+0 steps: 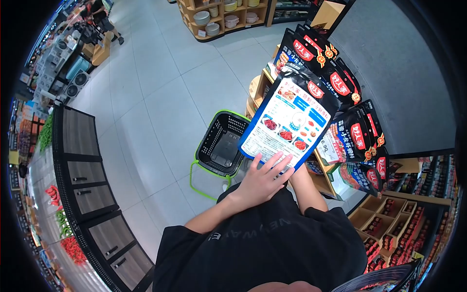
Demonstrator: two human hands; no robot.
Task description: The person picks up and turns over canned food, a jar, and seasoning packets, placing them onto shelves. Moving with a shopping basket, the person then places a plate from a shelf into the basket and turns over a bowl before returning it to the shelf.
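- Landmark: black basket [227,146] with green rim, set on the floor [160,117]; places below are taken from it.
- Packet [291,124], white printed panel with blue edging, is to the right of the basket, apparently raised above it; its lower left corner overlaps the basket's right side in this view.
- Long axis runs on a slant: lower end toward the body and the basket, top end farther from both.
- Left hand [263,182]: fingers extended and spread, resting on the printed face at the lower end, not clenched. Most of the packet lies beyond the fingertips, away from the body.
- Right hand: hidden behind the packet; only its forearm [310,192] shows, rising toward the lower right corner. Finger state there: cannot tell; support from behind seems likely.
- Nearer hand on the visible face: left, in contact.
- Display packets [339,85], black, stand past the packet, on the side away from the basket.
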